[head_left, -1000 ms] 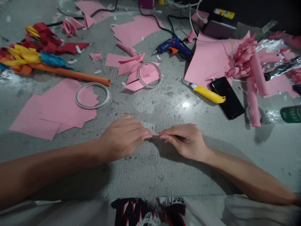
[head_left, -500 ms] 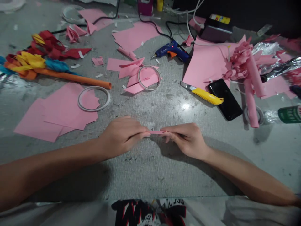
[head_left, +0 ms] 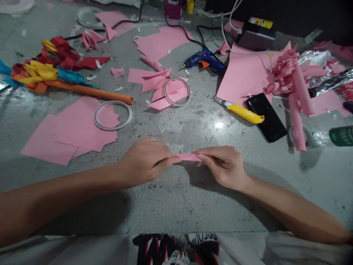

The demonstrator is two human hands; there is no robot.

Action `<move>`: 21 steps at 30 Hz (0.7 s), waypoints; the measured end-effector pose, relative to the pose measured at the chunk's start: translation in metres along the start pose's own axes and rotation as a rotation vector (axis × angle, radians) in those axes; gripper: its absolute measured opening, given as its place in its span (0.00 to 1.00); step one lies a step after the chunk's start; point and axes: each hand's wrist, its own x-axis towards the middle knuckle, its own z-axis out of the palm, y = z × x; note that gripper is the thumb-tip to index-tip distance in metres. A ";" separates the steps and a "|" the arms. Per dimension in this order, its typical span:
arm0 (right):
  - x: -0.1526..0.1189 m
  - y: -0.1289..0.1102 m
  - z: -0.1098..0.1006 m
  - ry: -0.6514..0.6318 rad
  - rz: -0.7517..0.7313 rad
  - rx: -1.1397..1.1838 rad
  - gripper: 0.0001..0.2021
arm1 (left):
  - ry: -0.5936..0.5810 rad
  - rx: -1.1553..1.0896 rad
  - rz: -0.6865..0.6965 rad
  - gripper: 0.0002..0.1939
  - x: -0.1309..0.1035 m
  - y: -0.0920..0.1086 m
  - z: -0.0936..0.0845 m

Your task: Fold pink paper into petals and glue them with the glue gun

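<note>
A narrow piece of folded pink paper point(head_left: 189, 157) is stretched level between my two hands, just above the table. My left hand point(head_left: 149, 159) pinches its left end between thumb and fingers. At the other end, my right hand point(head_left: 224, 163) grips it the same way, thumb on the near side. The fingers cover both ends of the paper. Left of my left hand lie overlapping pink paper sheets point(head_left: 74, 129) with a tape roll point(head_left: 113, 128) on top. Beyond my hands, cut pink paper pieces point(head_left: 154, 82) lie under a second tape ring point(head_left: 190, 96).
A blue glue gun point(head_left: 202, 59) rests at the back with its cable. To the right are a yellow utility knife point(head_left: 245, 113), a black phone point(head_left: 268, 121) and rolled pink paper flowers point(head_left: 298, 125). Colourful paper flowers with an orange stem point(head_left: 96, 92) lie at left.
The pink strip now shows more of its face and a slightly longer span between my hands. My right hand has shifted slightly right; the whole view has also drifted a little.
</note>
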 end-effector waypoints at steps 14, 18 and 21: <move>0.004 0.000 -0.001 -0.047 0.120 0.152 0.10 | 0.016 -0.079 -0.023 0.26 0.004 0.001 -0.007; 0.002 -0.001 -0.001 -0.021 0.120 0.204 0.10 | -0.050 -0.142 -0.102 0.24 0.006 0.000 -0.010; 0.002 -0.001 -0.001 -0.049 0.112 0.214 0.12 | -0.062 -0.145 -0.086 0.23 0.005 0.000 -0.010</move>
